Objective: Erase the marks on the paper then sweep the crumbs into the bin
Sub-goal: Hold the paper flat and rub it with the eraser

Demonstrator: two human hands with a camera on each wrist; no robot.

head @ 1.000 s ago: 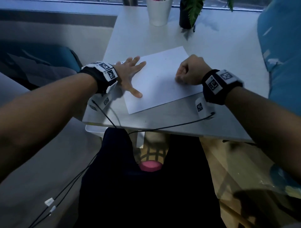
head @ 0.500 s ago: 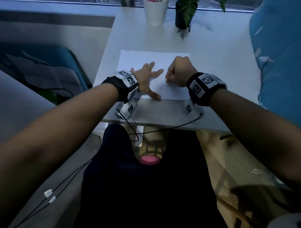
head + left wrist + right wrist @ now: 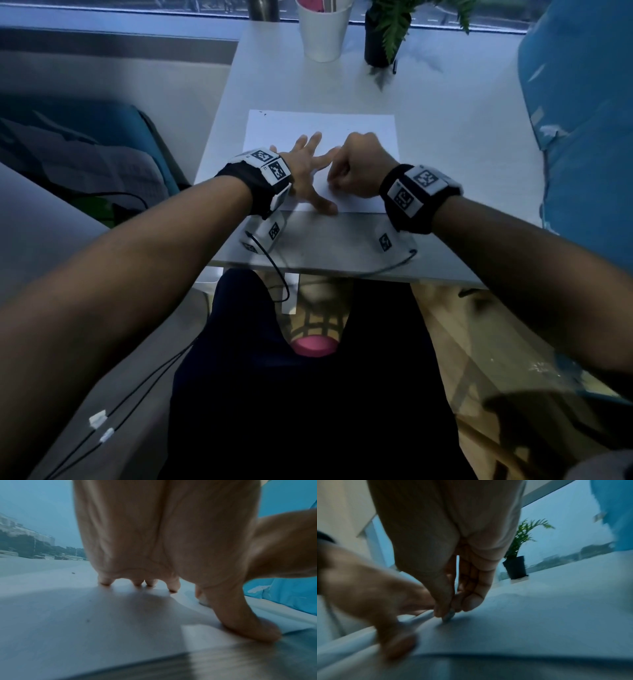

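Note:
A white sheet of paper [image 3: 356,132] lies square on the white table [image 3: 445,144]. My left hand [image 3: 306,171] is spread flat on the sheet's near left part, fingertips and thumb [image 3: 247,627] pressing it down. My right hand [image 3: 359,169] is curled just to its right and pinches a small grey eraser [image 3: 448,617] whose tip touches the paper [image 3: 530,622]. A few dark crumbs [image 3: 262,113] lie at the sheet's far left corner, and one speck [image 3: 73,573] shows beyond my left fingers. Under the table's near edge stands a wire bin [image 3: 317,322] with something pink inside.
A white cup [image 3: 323,32] and a dark potted plant [image 3: 378,48] stand at the table's far edge by the window. A blue cushion [image 3: 582,113] borders the table on the right. Wrist-camera cables [image 3: 387,269] hang over the near edge.
The paper, skewed a second ago, now lies square to the table. My left hand has moved further onto the sheet, close beside the right hand; since half a second ago little has shifted.

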